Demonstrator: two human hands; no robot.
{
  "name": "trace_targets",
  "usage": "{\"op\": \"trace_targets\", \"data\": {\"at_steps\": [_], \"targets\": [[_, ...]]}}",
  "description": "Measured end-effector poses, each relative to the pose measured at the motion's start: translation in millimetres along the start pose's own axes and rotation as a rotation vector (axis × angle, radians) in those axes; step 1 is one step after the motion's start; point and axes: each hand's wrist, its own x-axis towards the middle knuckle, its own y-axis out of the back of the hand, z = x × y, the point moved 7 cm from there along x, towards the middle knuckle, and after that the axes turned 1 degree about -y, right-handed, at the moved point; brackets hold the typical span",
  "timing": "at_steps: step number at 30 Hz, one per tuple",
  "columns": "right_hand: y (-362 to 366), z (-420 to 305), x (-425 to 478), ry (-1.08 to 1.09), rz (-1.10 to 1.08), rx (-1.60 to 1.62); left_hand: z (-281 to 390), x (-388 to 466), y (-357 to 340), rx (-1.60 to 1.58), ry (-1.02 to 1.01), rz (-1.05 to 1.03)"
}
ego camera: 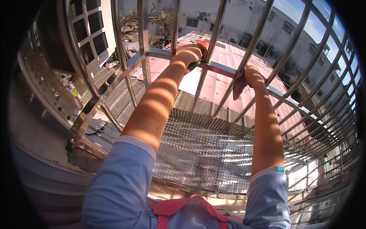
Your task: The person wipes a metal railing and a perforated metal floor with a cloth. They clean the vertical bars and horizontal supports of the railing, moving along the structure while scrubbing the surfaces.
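My left hand [189,53] is wrapped around a red and green cloth [202,43], pressed at an upright bar where it meets the horizontal rail of a stainless steel window grille [218,69]. Part of that cloth hangs below the rail, and my fingers are mostly hidden behind the hand. Farther right, my right hand [253,76] grips a dark maroon cloth [239,86] against the same rail, beside another upright bar. A loose end of the maroon cloth droops down to the left of the hand.
Below my arms a perforated metal sheet [204,154] forms the grille's floor. Beyond the bars lie a pink corrugated roof [226,91] and a grey weathered building [237,31]. A white panel with dark square openings [95,28] stands outside at upper left.
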Motion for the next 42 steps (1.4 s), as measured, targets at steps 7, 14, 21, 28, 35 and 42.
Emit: {"op": "trace_targets", "data": {"at_steps": [7, 14, 21, 28, 35, 42], "targets": [[22, -19, -48, -0.199, 0.32, 0.107, 11, -29, 9, 0.121, -0.035, 0.252], [5, -31, -102, -0.011, 0.823, -0.04, -6, -55, -11, -0.202, -0.183, 0.629], [-23, -55, -119, 0.082, 0.886, -0.171, -2, -90, -13, -0.082, -0.341, 0.772], [-43, -87, -110, 0.268, 0.748, -0.014, -3, -92, -14, -0.031, -0.335, 0.747], [-18, -123, -81, 0.383, 0.9, -0.077, -3, -94, -24, 0.105, -0.419, 0.782], [1, -129, -60, 0.196, 0.915, -0.114, -5, -87, -32, 0.052, -0.455, 0.918]]}}
